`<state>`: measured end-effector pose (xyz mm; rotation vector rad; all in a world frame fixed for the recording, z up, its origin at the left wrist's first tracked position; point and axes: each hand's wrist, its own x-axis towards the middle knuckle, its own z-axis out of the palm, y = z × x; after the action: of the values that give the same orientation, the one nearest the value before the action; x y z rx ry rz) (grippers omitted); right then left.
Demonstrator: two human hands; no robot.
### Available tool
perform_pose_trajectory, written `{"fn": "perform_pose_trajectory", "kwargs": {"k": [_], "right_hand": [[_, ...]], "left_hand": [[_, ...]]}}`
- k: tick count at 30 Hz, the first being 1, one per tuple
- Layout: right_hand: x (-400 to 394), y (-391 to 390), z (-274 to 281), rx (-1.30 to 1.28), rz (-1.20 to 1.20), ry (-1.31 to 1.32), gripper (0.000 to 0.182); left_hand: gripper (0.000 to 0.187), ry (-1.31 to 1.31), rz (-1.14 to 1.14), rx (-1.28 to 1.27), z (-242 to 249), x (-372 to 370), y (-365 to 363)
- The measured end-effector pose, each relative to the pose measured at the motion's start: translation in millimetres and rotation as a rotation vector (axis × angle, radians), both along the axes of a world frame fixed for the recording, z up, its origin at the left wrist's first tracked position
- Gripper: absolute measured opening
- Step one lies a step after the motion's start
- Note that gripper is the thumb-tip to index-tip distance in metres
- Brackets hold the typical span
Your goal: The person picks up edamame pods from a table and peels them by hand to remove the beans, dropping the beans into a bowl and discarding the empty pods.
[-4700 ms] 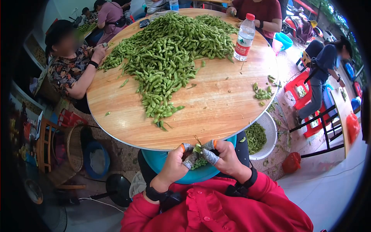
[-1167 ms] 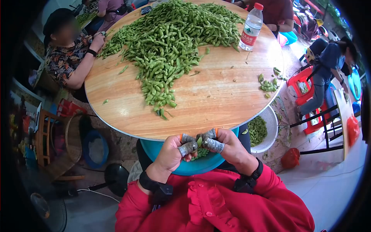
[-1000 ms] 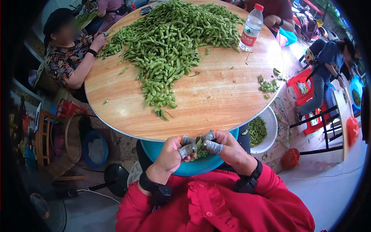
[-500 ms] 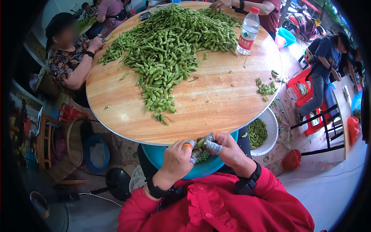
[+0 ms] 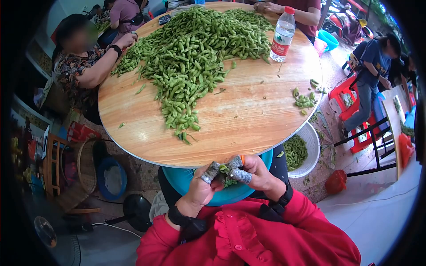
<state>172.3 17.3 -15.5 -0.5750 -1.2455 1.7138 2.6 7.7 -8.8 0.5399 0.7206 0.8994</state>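
Note:
My left hand point(image 5: 202, 185) and my right hand point(image 5: 258, 174) meet just below the table's near edge, with grey wrappings on the fingers and thumbs. Between their fingertips a green soybean pod point(image 5: 224, 169) shows in part; both hands are closed on it. Under them is a teal basin point(image 5: 177, 177) on my lap, with green bits inside, mostly hidden by my hands. A large heap of soybean pods point(image 5: 195, 57) lies on the round wooden table point(image 5: 248, 119), trailing toward me.
A water bottle point(image 5: 283, 34) stands upright beside the heap. Several pods point(image 5: 304, 99) lie at the table's right edge. A white basket point(image 5: 314, 146) of pods is on the floor at right. A person point(image 5: 84, 62) sits at left; another person's arm point(image 5: 293, 13) rests at the far side.
My left hand has turned so its wrapped thumb points up toward the right hand. Less of the pod shows between the fingers. The person at left has reached further toward the heap.

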Motion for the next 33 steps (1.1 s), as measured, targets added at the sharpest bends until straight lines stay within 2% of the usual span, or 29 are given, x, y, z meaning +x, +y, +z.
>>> {"fn": "perform_pose_trajectory", "kwargs": {"k": [3, 6, 10, 13, 16, 22, 29, 33], "right_hand": [[2.5, 1.6, 2.3, -0.085, -0.001, -0.016, 0.012], [8.3, 2.7, 8.7, -0.187, -0.026, -0.022, 0.014], [4.9, -0.5, 21.1, -0.274, 0.004, -0.024, 0.016], [2.9, 0.7, 22.4, -0.314, 0.04, -0.029, 0.017], [1.4, 2.1, 21.9, -0.317, 0.031, -0.097, 0.018], [-0.7, 1.2, 16.5, -0.287, -0.013, -0.118, 0.017], [-6.9, -2.2, 11.4, -0.22, -0.038, -0.013, 0.015], [-8.1, 1.0, 1.3, -0.023, -0.062, -0.084, 0.013]], "left_hand": [[0.027, -0.12, -0.102, -0.019, -1.6, -1.8, 3.9], [0.022, 0.423, -0.112, 0.487, 10.0, 0.3, 2.3], [0.022, 0.901, -0.063, 0.936, 7.0, -2.6, 2.7], [0.015, 0.982, 0.005, 1.055, 4.9, -1.5, 5.5], [0.015, 0.998, -0.025, 1.076, 2.5, -3.9, 8.5], [0.023, 1.237, 0.093, 1.291, 4.0, -0.8, 7.8], [0.013, 0.787, 0.071, 0.851, -3.6, 1.6, 1.5], [0.016, 0.488, 0.054, 0.518, -14.7, -2.2, -0.6]]}}
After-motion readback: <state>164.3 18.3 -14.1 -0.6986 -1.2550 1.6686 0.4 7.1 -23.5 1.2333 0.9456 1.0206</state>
